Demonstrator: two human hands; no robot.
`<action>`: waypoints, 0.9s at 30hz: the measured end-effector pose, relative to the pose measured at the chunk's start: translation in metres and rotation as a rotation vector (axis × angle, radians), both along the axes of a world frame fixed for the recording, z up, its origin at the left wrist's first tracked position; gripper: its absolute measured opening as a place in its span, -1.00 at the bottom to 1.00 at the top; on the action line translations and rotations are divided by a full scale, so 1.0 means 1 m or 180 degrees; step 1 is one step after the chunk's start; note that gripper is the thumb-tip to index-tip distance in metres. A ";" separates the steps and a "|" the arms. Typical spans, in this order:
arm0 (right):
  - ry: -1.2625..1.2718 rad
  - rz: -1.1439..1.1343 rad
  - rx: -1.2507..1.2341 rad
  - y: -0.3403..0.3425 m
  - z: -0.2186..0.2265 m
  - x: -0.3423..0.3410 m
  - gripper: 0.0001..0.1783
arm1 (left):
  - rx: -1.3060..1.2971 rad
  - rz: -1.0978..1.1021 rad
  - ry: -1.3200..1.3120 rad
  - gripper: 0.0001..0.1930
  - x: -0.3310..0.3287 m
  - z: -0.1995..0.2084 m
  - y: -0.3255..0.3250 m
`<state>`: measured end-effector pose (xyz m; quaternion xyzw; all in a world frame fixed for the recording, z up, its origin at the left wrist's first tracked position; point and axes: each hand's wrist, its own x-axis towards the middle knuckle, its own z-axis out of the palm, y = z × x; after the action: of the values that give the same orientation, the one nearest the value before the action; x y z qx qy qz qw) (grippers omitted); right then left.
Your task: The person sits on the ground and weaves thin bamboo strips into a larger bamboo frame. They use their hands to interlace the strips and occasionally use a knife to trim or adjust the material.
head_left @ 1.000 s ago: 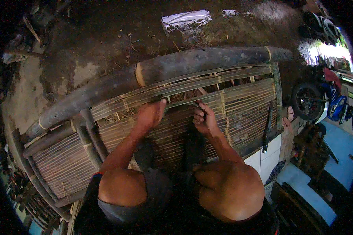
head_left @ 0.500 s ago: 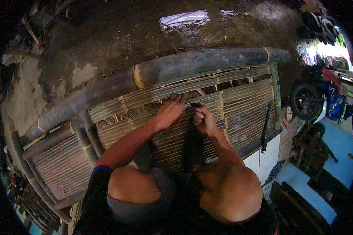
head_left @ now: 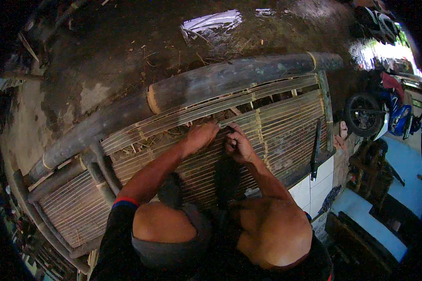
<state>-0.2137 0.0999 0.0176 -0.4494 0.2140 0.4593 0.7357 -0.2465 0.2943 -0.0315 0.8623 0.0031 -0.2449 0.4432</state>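
You are sitting on a bamboo bench (head_left: 276,136) and working on its slat seat. The big bamboo pole (head_left: 220,82) runs along the far edge of the bench.

Most of the seat looks done. Thin slats lie side by side all across it. Just this side of the big pole there is a gap (head_left: 267,100) where you can see through, so I think that part is not finished.

Your left hand (head_left: 200,136) lies on the slats near that gap, fingers bent over them. I cannot tell if it grips one. Your right hand (head_left: 239,144) is just beside it, curled shut around something thin. I cannot tell what.

A dark long tool (head_left: 316,150) lies on the bench, to your right.

I see no box, bowl or basket here.
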 end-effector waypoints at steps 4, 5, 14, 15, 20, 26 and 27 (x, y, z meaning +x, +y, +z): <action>0.0008 -0.0096 0.0018 -0.010 -0.006 0.000 -0.67 | 0.0466 -0.0051 -0.0367 -0.58 -0.004 0.033 -0.007; 0.0005 -0.0093 -0.0006 -0.011 -0.009 0.001 -0.67 | 0.0410 0.0115 -0.0327 -0.64 -0.007 0.036 -0.006; 0.0039 0.0031 -0.0306 -0.008 -0.011 0.001 -0.57 | -0.0011 0.0732 -0.0777 -0.68 -0.038 0.072 0.012; -0.0490 0.0236 -0.0419 -0.016 -0.022 -0.003 -0.54 | -0.0239 0.0804 -0.0399 -0.67 -0.029 0.075 0.011; -0.1309 0.0828 -0.0798 -0.041 -0.069 -0.014 -0.41 | -0.0052 0.0360 -0.0173 -0.52 -0.010 0.042 0.010; -0.1410 0.0771 -0.0819 -0.032 -0.048 -0.004 -0.38 | 0.0080 0.0303 -0.0285 -0.61 -0.002 0.034 0.004; -0.1940 0.0892 -0.0948 -0.035 -0.042 -0.001 -0.38 | 0.0097 0.0354 -0.0560 -0.68 -0.003 0.027 -0.001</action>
<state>-0.2148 0.0654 -0.0243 -0.6928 -0.0141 0.3644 0.6221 -0.2497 0.2931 -0.0044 0.8856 0.0159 -0.1432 0.4416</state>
